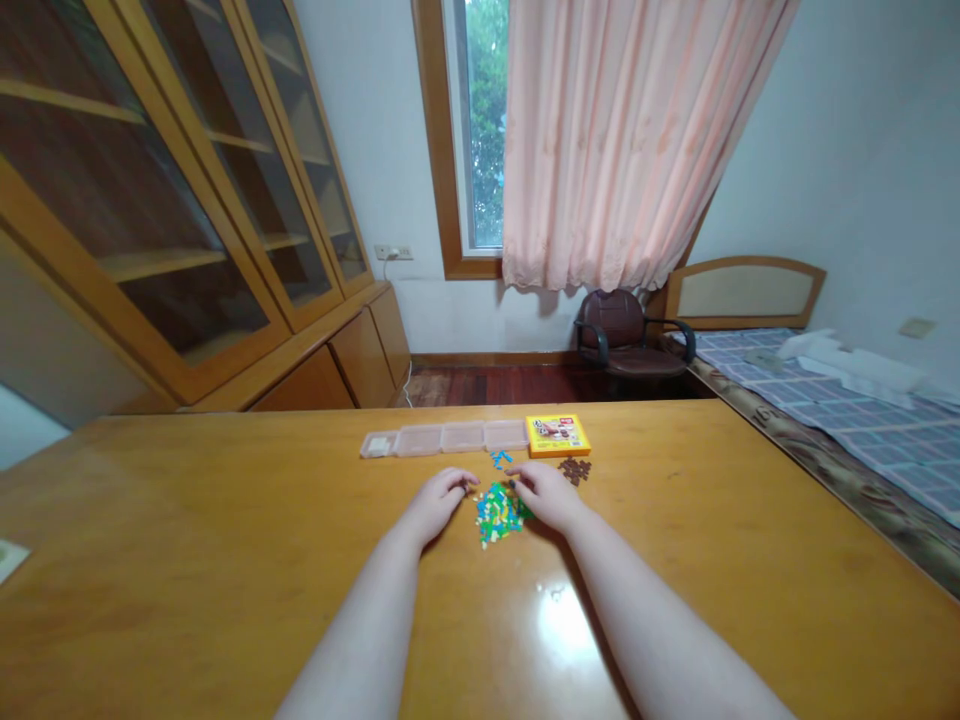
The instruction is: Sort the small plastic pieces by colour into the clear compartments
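A mixed pile of small green, blue, yellow and white plastic pieces [498,518] lies on the table between my two hands. My left hand [439,505] rests at the pile's left edge, its fingers loosely curved and slightly apart, with nothing visible in them. At the upper right edge of the pile is my right hand [549,492], thumb and fingers drawn together. A tiny dark spot shows at its fingertips, too small to name. Just beyond the hands lies a small group of blue pieces [500,460]. A heap of small brown pieces [575,470] sits beyond my right hand.
A yellow box [558,436] with printed pictures lies near the table's far edge. Left of it stretches a row of clear plastic trays [442,438]. The wooden table [225,560] extends widely to both sides. Beyond it stand a chair [622,335], a bed [817,380] and a glass-fronted cabinet [289,318].
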